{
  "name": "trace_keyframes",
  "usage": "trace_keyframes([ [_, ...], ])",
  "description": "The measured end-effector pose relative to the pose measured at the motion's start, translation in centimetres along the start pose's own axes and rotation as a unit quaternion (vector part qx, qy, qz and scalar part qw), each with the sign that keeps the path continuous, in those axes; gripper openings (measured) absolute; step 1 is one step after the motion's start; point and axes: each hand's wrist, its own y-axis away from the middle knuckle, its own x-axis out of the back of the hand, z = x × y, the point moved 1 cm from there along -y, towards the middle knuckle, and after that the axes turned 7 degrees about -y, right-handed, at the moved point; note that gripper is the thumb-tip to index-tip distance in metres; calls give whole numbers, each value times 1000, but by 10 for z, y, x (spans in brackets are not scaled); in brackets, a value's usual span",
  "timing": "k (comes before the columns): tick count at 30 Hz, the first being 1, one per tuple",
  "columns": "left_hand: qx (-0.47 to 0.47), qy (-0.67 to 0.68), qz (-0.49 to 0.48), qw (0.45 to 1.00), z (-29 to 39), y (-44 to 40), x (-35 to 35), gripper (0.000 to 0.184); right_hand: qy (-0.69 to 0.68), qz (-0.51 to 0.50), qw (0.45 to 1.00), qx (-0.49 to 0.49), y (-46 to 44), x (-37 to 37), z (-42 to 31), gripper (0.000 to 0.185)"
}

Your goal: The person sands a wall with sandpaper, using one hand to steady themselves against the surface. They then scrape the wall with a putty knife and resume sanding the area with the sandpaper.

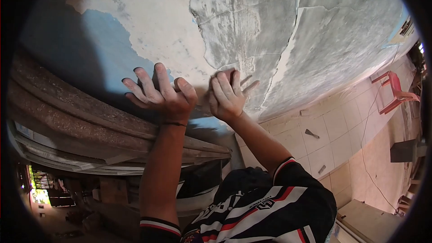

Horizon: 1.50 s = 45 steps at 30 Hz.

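My left hand point(164, 92) lies against the wall point(238, 18) with its fingers spread and holds nothing. Pale dust covers its fingertips, and a dark band circles the wrist. Just to the right, my right hand point(228, 95) presses on the wall near a crack, several fingers close together and one or two sticking out to the side. Something small and dark reddish shows between its fingertips, too hidden to name. The wall has bare grey plaster with long cracks, a pale patch and blue paint at the left.
A dusty brown ledge point(81, 108) runs along the left below the wall. On the tiled floor point(351, 123) at the right lie a scraper point(311, 133) and a small object point(321, 169). Farther right are a red plastic chair point(396, 92), a thin cable point(363, 146) and a grey box point(403, 151).
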Motion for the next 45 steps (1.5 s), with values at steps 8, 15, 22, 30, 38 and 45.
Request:
trace_keyframes([
  [8, -22, 15, 42, 999, -2, -1, -4, 56, 2, -49, 998, -44, 40, -2, 4, 32],
  [15, -46, 22, 53, 997, -6, 1, -7, 49, -18, -22, 997, -72, -18, 14, -13, 37],
  [22, -13, 1, 12, 1000, -1, -1, 1, 55, -34, -26, 995, -93, -3, 9, -16, 38],
  [30, -10, 12, 12, 1000, 1, -4, 4, 46, -5, -108, 988, -115, 31, 9, -7, 45],
  [38, -33, 31, 60, 997, -4, 2, -6, 49, -28, -36, 996, -81, -20, 13, -16, 40],
  [45, -30, -2, 28, 999, 0, -2, 2, 53, -1, -5, 999, -44, -2, 7, -13, 39],
])
